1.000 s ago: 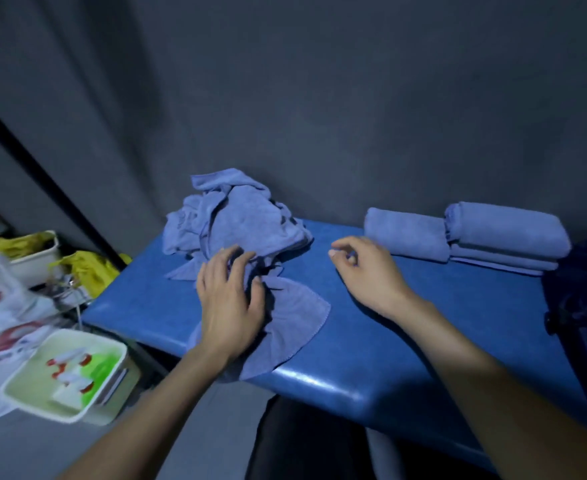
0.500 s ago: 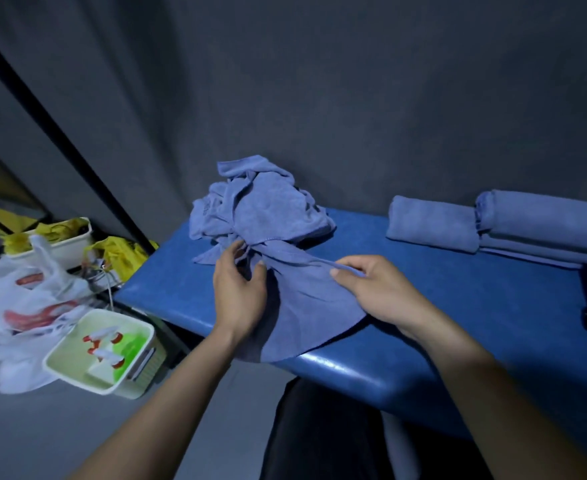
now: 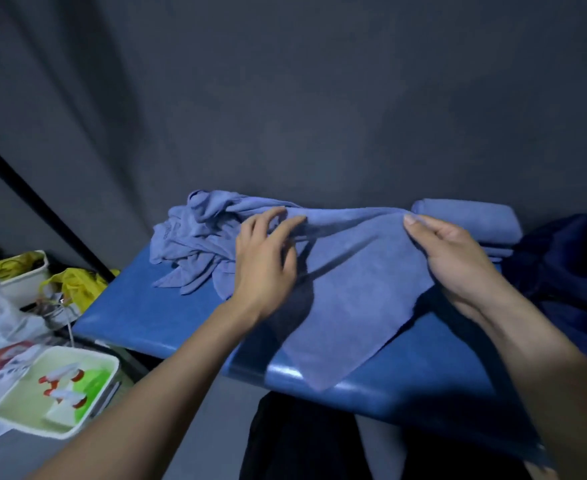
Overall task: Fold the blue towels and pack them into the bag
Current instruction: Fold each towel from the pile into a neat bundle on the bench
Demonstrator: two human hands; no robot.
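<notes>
Two hands, the left hand and right hand, pinch the towel by its far edge, stretched sideways between them, its length draped toward the body.

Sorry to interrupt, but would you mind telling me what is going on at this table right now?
A person is folding blue towels. Both hands hold one towel lifted and spread over the blue table: the left hand grips its upper edge on one side, the right hand pinches the other corner. A crumpled pile of unfolded towels lies behind the left hand. Folded towels are stacked at the far right, beside a dark bag. No towel can be seen in the bag.
</notes>
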